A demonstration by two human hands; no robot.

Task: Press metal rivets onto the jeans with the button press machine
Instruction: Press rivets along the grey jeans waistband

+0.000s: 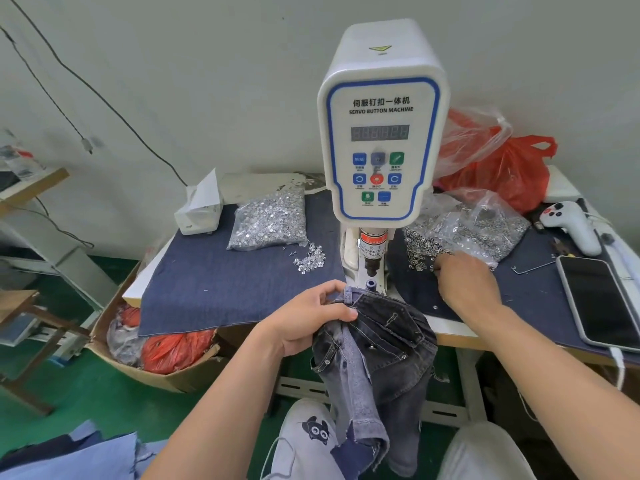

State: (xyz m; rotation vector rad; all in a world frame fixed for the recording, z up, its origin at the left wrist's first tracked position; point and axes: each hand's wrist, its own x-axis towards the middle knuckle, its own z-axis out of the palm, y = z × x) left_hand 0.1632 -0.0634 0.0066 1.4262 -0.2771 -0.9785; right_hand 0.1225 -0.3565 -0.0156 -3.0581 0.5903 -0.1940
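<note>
the jeans [377, 344] hang over the front edge of the table [460, 336], at 6 o'clock from the button press machine [381, 126], with the waistband corner lifted up close to the small lower die [370, 284]. the left hand [311, 323] grips this bunched denim, the thumb on top and the fingers curled under the fold. i think it holds the cloth high and near so that the rivet place is ready to slide on the die, while the heavy legs of the jeans fall down to the lap and do not pull the cloth away.

the right hand [464, 282] is at 3 o'clock from the die, on the pile of small ring-shaped rivet parts [426, 251] that spill out of a clear bag [474, 223]. its fingertips are down in the pile and hidden by the back of the hand, so i cannot tell if they pinch a piece or are only searching.

at 10 o'clock from the die there is another clear bag of flat silver tacks [270, 220], with some loose tacks [310, 259] beside it. it seems the two kinds of parts are kept on two sides of the machine, each in easy reach of one hand. a blue denim sheet [214, 282] covers the table, probably so small pieces do not roll. a phone [602, 303] lies at 3 o'clock, far from the work.
</note>
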